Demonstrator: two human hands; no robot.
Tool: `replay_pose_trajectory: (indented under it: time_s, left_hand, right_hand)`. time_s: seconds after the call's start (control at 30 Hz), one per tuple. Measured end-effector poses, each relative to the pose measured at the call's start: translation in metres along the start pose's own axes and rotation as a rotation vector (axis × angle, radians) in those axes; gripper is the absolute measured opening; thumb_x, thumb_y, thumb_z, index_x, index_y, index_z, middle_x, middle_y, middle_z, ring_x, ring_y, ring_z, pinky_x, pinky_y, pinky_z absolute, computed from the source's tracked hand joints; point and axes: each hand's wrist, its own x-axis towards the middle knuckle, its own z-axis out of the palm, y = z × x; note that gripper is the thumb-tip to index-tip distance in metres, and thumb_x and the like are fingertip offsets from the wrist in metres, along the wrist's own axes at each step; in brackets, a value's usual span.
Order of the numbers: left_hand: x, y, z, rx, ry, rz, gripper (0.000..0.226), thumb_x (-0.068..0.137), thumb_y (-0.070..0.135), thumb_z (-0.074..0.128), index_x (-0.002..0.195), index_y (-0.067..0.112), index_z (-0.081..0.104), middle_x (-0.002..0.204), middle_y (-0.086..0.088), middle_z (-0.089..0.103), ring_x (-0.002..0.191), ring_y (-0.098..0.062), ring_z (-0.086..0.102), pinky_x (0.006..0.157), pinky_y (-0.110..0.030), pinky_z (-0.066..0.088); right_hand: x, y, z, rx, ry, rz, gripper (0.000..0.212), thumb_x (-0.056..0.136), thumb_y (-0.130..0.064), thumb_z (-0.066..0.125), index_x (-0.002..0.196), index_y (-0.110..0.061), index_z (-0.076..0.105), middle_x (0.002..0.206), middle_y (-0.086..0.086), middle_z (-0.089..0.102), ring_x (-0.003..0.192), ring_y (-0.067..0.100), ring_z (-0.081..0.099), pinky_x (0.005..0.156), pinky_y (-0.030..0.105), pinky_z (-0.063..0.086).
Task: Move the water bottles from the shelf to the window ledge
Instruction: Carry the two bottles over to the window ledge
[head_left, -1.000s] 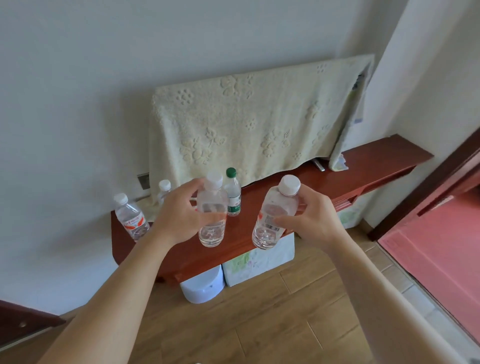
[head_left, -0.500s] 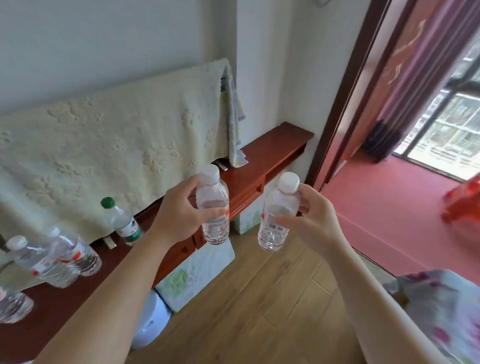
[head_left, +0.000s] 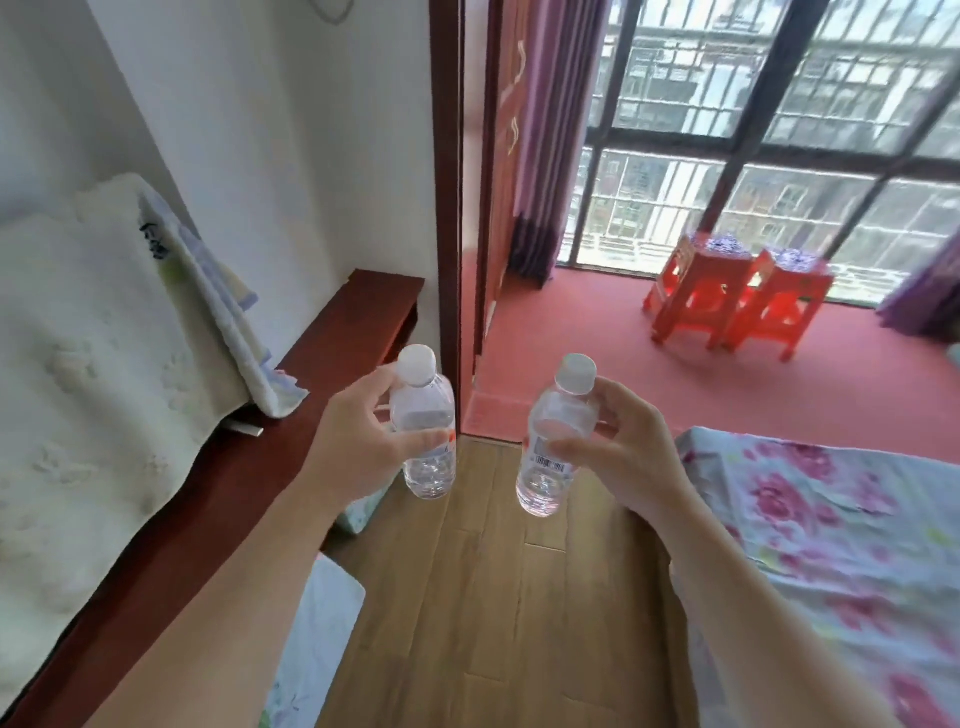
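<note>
Each hand, left hand (head_left: 358, 441) and right hand (head_left: 618, 447), grips a clear bottle above the wooden floor (head_left: 493, 597).

Both bottles clear with white caps: left bottle (head_left: 424, 441) has a red-edged label, right bottle (head_left: 553, 457) a white label with black barcode. Shelf (head_left: 291, 395) dark red-brown, towel (head_left: 98, 364) over it cream with embossed flowers, floor (head_left: 483, 597) tan wood planks. Carpet (head_left: 623, 364) salmon red, stools (head_left: 737, 296) bright red, curtains (head_left: 550, 130) purple, bedsheet (head_left: 831, 545) pale blue with pink flowers.
</note>
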Motion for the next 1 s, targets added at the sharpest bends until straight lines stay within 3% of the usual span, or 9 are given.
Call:
replay_pose_trajectory:
  time_s: [0.1,0.23,0.37,0.5,0.7,0.83,1.0]
  left_hand:
    - [0.038,0.001,0.012,-0.033,-0.062,0.067,0.06,0.067,0.039,0.089,0.115,0.044,0.054,0.099,0.03,0.065,0.098,0.004,0.063,0.084,-0.02,0.051]
    - [0.08,0.0,0.033,-0.098,-0.14,0.082,0.062,0.065,0.033,0.091,0.118,0.039,0.06,0.103,0.027,0.066,0.098,0.007,0.062,0.084,-0.015,0.047]
    - [0.117,0.006,0.069,-0.153,-0.238,0.105,0.068,0.062,0.029,0.093,0.122,0.034,0.062,0.109,0.02,0.068,0.1,0.001,0.064,0.086,-0.019,0.05]
    - [0.158,0.016,0.108,-0.172,-0.314,0.124,0.073,0.061,0.03,0.094,0.126,0.033,0.062,0.112,0.015,0.069,0.099,-0.003,0.067,0.086,-0.029,0.057]
    - [0.225,0.036,0.16,-0.174,-0.294,0.151,0.071,0.061,0.025,0.094,0.121,0.038,0.06,0.11,0.018,0.068,0.097,0.009,0.062,0.072,-0.004,0.048]
    - [0.274,0.046,0.189,-0.15,-0.281,0.143,0.07,0.06,0.029,0.093,0.121,0.041,0.059,0.111,0.021,0.067,0.099,0.008,0.061,0.073,-0.004,0.047]
    - [0.326,0.053,0.219,-0.155,-0.261,0.1,0.068,0.062,0.026,0.092,0.12,0.037,0.059,0.11,0.02,0.066,0.097,0.01,0.061,0.072,-0.002,0.046]
  right_hand:
    - [0.012,0.002,-0.012,-0.033,0.112,0.024,0.061,0.06,-0.017,0.091,0.115,-0.03,0.069,0.102,-0.009,0.074,0.095,0.012,0.071,0.089,0.045,0.058]
    - [0.019,0.005,-0.03,-0.056,0.235,0.05,0.063,0.059,-0.016,0.092,0.115,-0.031,0.067,0.102,-0.008,0.074,0.094,0.013,0.072,0.087,0.047,0.058]
    - [0.026,0.016,-0.053,-0.071,0.334,0.083,0.062,0.058,-0.023,0.09,0.112,-0.039,0.065,0.102,-0.009,0.074,0.095,0.011,0.071,0.088,0.045,0.058]
    - [0.044,0.034,-0.084,-0.097,0.422,0.103,0.065,0.056,-0.028,0.088,0.118,-0.028,0.066,0.102,-0.01,0.073,0.094,0.009,0.071,0.087,0.039,0.059]
    - [0.112,0.066,-0.144,-0.088,0.439,0.053,0.067,0.061,-0.015,0.091,0.123,-0.018,0.066,0.106,-0.008,0.072,0.096,0.012,0.071,0.087,0.039,0.059]
    - [0.168,0.089,-0.178,-0.05,0.409,0.034,0.076,0.054,-0.031,0.089,0.125,-0.019,0.065,0.108,-0.008,0.072,0.096,0.014,0.071,0.086,0.041,0.06]
    - [0.233,0.112,-0.208,-0.017,0.372,0.024,0.074,0.052,-0.03,0.087,0.123,-0.021,0.066,0.105,-0.007,0.073,0.094,0.014,0.072,0.085,0.044,0.06]
